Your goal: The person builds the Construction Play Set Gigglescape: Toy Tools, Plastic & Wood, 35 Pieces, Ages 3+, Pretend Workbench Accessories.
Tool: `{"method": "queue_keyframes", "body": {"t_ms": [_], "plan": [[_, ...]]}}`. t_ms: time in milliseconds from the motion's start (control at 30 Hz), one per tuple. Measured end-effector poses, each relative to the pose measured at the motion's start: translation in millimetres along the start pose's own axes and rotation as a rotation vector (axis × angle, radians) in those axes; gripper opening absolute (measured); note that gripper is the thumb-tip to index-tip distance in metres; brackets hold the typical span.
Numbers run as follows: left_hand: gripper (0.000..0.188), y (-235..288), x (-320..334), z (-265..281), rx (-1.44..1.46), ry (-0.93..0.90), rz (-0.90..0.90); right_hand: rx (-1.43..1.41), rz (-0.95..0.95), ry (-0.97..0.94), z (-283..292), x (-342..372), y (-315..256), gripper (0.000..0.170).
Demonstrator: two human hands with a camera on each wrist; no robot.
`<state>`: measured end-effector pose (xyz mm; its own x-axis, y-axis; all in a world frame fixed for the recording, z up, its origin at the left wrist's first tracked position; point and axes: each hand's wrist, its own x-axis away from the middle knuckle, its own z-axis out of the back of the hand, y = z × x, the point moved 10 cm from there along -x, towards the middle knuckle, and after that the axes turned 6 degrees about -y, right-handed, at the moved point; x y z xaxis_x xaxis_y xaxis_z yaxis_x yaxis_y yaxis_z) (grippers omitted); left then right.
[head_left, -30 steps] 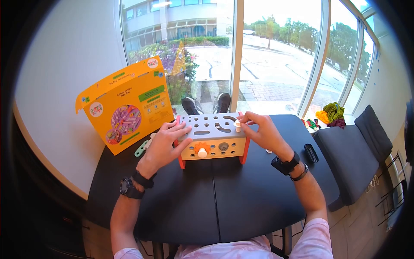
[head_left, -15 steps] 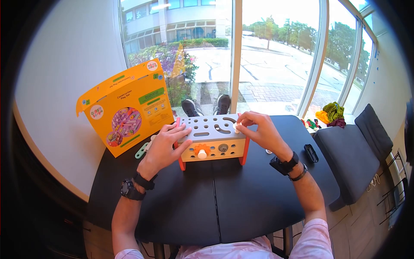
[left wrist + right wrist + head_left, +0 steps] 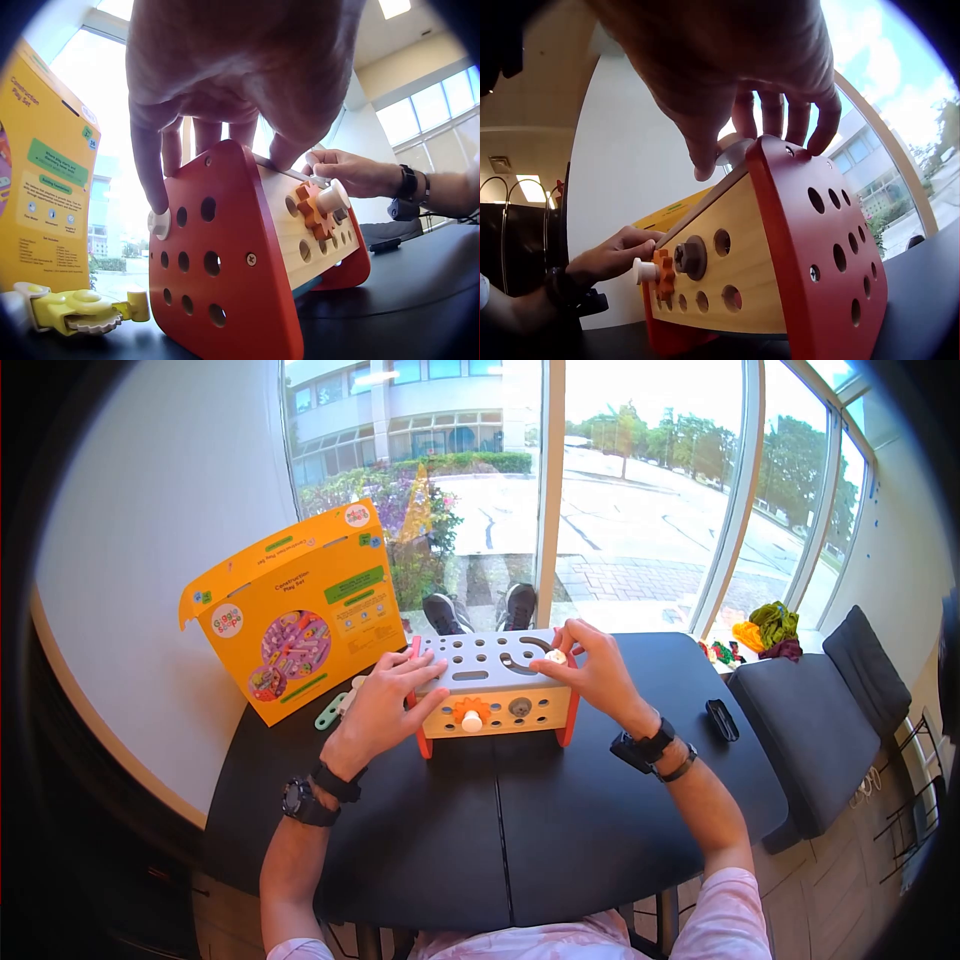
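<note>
A: What was noted at left?
B: The left hand (image 3: 382,702) was rested, fingers spread, on the toy bench (image 3: 493,678), mid-table (image 3: 440,830).
A: Done?
B: The orange gear (image 3: 468,706) and grey nut (image 3: 520,707) were judged fitted in front.
A: Remaining?
B: A white piece (image 3: 555,656), top right, was pinched by the right hand (image 3: 600,675); its full seating could not be confirmed.

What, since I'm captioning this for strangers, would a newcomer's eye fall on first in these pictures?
Probably the large yellow-orange box, standing at the left of the black table. Next, the toy workbench with red ends near the table's far edge, an orange gear on its front. The left hand rests on its left end; the right hand pinches a white piece at its right.
</note>
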<state>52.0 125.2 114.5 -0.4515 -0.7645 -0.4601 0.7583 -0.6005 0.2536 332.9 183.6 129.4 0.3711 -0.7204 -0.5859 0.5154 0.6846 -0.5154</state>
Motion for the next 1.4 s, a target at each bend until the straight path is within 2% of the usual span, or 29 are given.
{"method": "queue_keyframes", "body": {"t_ms": [233,333,533,733,833,1233,1400], "plan": [[0.045,0,0,1,-0.010,0.016,-0.019,-0.122,0.105,0.015,5,4,-3,0.036],[0.045,1,1,0,-0.005,0.016,-0.017,-0.125,0.028,-0.033,4,3,-1,0.035],[0.045,-1,1,-1,-0.007,0.017,-0.019,-0.064,0.009,0.018,5,5,1,0.034],[0.045,0,1,0,0.002,0.024,-0.026,-0.093,0.020,-0.041,1,5,-4,0.030],[0.045,2,2,2,0.002,0.018,-0.023,-0.163,-0.004,-0.050,1,5,3,0.031],[0.046,0,2,0,0.002,0.012,-0.007,-0.029,-0.005,-0.052,3,3,-2,0.044],[0.046,0,2,0,-0.011,0.018,-0.024,-0.180,-0.026,-0.041,5,8,9,0.040]]}}
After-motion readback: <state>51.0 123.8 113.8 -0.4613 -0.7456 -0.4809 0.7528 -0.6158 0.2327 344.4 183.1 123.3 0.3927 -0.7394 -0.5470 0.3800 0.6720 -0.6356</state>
